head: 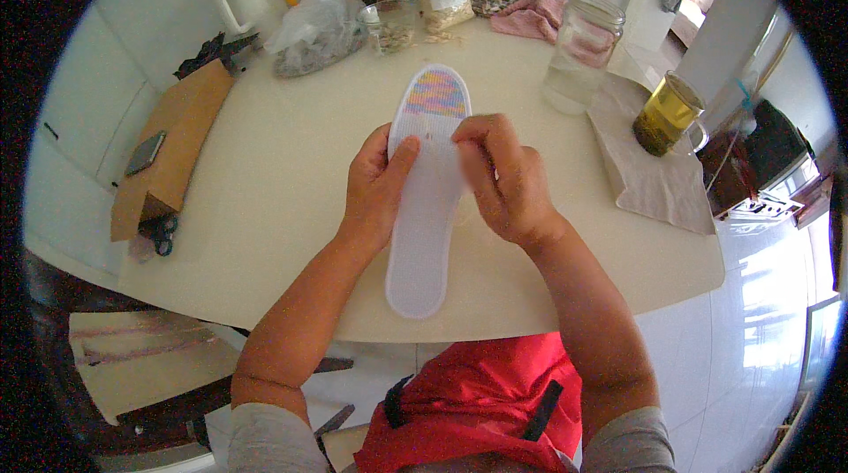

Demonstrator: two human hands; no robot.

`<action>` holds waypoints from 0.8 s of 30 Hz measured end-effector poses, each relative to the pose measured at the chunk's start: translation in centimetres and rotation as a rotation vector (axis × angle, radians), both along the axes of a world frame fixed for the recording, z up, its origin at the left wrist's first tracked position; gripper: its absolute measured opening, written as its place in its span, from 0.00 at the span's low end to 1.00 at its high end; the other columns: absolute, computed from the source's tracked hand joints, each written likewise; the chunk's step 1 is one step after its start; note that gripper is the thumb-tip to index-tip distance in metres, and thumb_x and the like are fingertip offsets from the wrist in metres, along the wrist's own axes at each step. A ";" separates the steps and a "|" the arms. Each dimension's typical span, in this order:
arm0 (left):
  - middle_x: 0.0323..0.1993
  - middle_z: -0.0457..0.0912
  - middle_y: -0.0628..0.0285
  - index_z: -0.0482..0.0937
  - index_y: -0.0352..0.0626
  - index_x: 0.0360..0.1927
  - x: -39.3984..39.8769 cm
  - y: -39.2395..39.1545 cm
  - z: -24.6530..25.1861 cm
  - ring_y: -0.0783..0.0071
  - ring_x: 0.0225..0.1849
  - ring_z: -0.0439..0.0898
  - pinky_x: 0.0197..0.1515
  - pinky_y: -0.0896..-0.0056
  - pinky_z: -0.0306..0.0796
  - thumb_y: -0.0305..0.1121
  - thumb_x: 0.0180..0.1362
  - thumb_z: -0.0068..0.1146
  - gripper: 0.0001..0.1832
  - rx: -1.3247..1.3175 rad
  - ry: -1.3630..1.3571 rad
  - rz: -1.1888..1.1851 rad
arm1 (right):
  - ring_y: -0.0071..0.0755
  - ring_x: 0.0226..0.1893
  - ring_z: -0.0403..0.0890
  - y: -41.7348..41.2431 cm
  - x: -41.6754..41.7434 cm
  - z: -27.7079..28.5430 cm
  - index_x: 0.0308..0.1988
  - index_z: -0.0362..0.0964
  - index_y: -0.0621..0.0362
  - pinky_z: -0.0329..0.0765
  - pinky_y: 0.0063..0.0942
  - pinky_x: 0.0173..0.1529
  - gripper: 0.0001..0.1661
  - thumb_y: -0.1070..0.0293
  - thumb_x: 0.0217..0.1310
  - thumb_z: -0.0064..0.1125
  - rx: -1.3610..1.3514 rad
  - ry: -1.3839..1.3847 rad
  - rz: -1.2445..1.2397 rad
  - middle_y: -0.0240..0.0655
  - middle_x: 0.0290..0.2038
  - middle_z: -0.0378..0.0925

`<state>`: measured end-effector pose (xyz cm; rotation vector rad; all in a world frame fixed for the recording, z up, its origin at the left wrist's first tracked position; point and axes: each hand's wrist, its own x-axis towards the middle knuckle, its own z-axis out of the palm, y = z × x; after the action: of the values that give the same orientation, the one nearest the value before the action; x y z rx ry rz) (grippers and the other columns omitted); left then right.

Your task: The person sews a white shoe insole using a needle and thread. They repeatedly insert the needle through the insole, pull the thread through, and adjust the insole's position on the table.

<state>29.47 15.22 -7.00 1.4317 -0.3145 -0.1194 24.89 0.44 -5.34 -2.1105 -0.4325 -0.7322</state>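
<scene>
A white mesh shoe insole (pixel 424 208) with multicoloured stitching across its rounded top end stands out over the pale table. My left hand (pixel 381 178) holds its left edge, the thumb lying on the upper face. At the insole's right edge, just below the coloured part, is my right hand (pixel 507 171), thumb and fingertips bent close together. That hand is slightly blurred, and whether a needle or thread sits between its fingertips cannot be told. A small dark mark shows on the mesh between the two hands.
An open cardboard box (pixel 179 142) with a phone (pixel 146 153) on it lies left; scissors (pixel 164 234) poke out below. Plastic bags (pixel 321 32), a glass jar (pixel 583 52) and a pink cloth (pixel 530 17) stand behind. A glass mug of tea (pixel 668 114) rests on a beige cloth (pixel 649 175) at right.
</scene>
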 end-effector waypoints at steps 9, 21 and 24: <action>0.37 0.75 0.62 0.67 0.38 0.48 -0.4 -0.1 0.1 0.77 0.35 0.74 0.39 0.76 0.69 0.33 0.55 0.49 0.17 0.126 -0.076 -0.007 | 0.41 0.26 0.75 -0.6 1.2 -0.3 0.33 0.69 0.54 0.73 0.32 0.28 0.06 0.70 0.51 0.52 -0.022 -0.194 -0.246 0.37 0.30 0.70; 0.35 0.75 0.62 0.68 0.37 0.48 -0.8 -0.3 0.1 0.80 0.34 0.73 0.37 0.79 0.69 0.32 0.56 0.49 0.17 0.081 -0.095 -0.010 | 0.39 0.25 0.75 -0.4 1.3 -0.4 0.32 0.71 0.53 0.74 0.31 0.28 0.06 0.71 0.48 0.55 -0.010 -0.210 -0.266 0.36 0.30 0.70; 0.35 0.75 0.62 0.68 0.37 0.47 -0.8 -0.3 0.0 0.80 0.34 0.73 0.37 0.79 0.69 0.32 0.56 0.49 0.16 0.095 -0.124 -0.016 | 0.39 0.25 0.75 -0.5 1.3 -0.5 0.32 0.71 0.53 0.74 0.31 0.28 0.06 0.71 0.48 0.55 -0.014 -0.213 -0.262 0.36 0.30 0.70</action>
<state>28.67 14.88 -6.99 1.5339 -0.4272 -0.0587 26.21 -0.05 -5.86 -2.1339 -0.2773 -1.1149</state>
